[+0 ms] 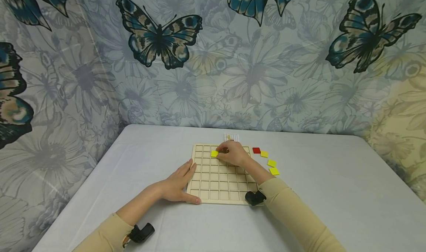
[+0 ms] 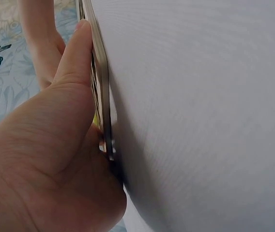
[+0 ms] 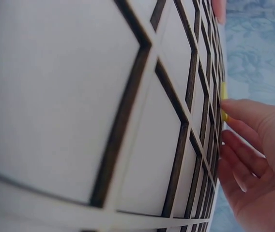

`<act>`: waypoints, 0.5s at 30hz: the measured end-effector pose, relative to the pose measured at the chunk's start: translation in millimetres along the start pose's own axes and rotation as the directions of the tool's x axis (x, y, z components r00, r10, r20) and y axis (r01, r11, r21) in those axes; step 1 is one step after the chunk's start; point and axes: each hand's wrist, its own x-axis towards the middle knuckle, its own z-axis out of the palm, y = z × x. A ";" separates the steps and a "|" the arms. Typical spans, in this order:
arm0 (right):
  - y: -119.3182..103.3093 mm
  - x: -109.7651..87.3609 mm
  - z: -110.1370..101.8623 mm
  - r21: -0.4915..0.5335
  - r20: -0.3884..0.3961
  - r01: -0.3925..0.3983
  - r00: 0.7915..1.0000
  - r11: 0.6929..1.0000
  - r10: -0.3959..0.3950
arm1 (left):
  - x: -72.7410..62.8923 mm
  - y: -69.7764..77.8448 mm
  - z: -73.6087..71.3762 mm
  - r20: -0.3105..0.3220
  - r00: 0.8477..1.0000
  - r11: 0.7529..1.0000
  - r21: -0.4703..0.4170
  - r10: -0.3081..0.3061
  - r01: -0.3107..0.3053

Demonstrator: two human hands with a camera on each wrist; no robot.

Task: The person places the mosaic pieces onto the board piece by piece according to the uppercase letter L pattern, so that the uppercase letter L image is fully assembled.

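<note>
The person's right hand reaches over the wooden grid board, thumb and forefinger nearly closed in a pinch on a yellow tile. The tile sits right at the fingertips, on the side towards the board's left edge, with most of its face left uncovered. It is near the board's far edge, closer to the far left corner than the far right; whether it lies flat in a square cannot be told. The left hand rests with straight fingers along the board's left edge, its thumb touching the near left corner. A red tile and three more yellow tiles lie on the tabletop beside the board's right edge. A small printed card lies beyond its far edge.
</note>
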 end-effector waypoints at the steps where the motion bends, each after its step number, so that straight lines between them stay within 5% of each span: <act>1: 0.4 0.0 0.0 -0.002 0.000 0.008 1.000 1.000 -0.008 | 0.0 0.0 0.0 0.001 1.000 1.000 0.000 -0.001 0.001; 15: 2.0 -3.0 -0.7 -0.015 0.005 0.065 0.998 0.998 -0.065 | 0.6 0.5 1.1 0.003 1.000 1.000 0.003 -0.008 0.008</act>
